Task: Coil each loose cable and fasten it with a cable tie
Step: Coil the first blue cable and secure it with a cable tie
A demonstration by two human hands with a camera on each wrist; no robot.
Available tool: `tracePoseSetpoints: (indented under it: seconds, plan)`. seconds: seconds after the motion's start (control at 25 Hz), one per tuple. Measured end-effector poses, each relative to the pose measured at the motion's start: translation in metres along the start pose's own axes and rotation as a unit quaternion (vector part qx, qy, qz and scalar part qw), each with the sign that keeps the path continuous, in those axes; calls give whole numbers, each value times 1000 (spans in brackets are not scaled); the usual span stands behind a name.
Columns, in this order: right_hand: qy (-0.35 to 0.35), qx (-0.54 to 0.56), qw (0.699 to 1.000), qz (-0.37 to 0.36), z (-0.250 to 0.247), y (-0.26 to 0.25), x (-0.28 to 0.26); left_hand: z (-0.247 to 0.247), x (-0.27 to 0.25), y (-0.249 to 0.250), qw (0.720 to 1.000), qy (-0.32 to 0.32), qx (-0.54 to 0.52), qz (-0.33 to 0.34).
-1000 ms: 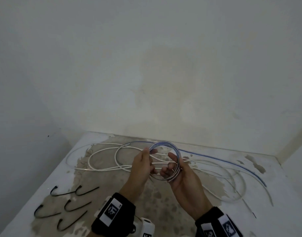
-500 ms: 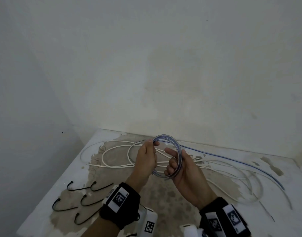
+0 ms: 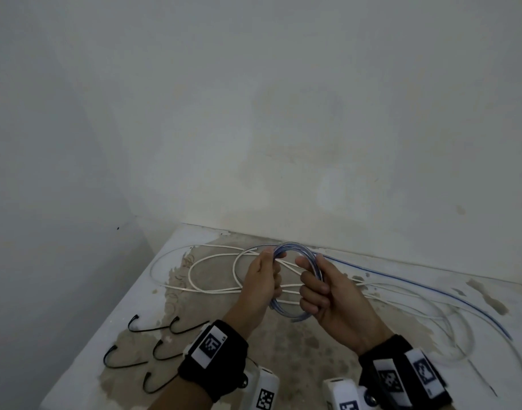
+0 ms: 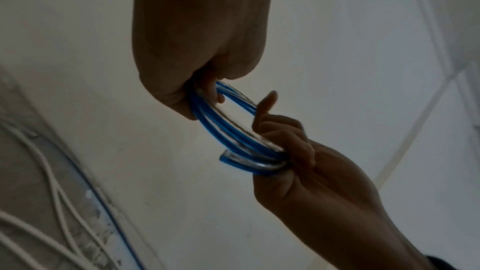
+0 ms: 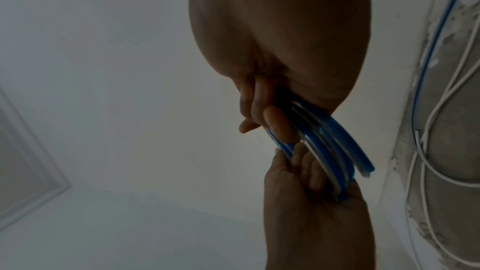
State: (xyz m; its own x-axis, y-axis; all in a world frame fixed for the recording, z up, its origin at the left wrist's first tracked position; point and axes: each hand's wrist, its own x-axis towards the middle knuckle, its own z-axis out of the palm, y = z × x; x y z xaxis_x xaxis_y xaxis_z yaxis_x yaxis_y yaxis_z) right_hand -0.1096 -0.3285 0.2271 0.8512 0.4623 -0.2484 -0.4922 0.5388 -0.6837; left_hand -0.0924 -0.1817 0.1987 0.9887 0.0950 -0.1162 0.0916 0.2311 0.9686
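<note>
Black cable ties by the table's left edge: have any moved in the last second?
No. All five black cable ties keep the same pattern against the table and its left edge; only the camera shifted.

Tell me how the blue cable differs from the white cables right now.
The blue cable is partly wound into a small coil, held off the table by the left hand and right hand; the white cables lie on the table in wide loose loops, untouched. Blue is striped and translucent, white plain. Neither has a tie on it yet.
</note>
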Motion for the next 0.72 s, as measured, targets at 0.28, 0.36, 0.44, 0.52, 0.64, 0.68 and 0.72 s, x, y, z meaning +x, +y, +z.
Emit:
tracePoseSetpoints:
  seconds: [0.28,0.36,0.44,0.52,0.64,0.68,0.72]
  plan:
    - [8,-89,996,3,1,20,3,-37,-2,-37,987,-7,105,-124]
    - [41,-143,989,19,-4,35,2,-70,-13,-56,976,12,143,-164]
    - [70,-169,983,27,-15,45,-3,-95,-27,-69,972,26,143,-186]
    - [78,-155,984,44,-18,59,-4,-122,-41,-78,971,50,132,-195]
    - [85,-93,990,59,-17,73,3,-167,-51,-97,965,73,189,-169]
    - [92,-76,991,65,-14,77,6,-187,-52,-104,955,89,234,-156]
    - [99,-71,990,66,-13,80,8,-206,-52,-110,939,107,295,-140]
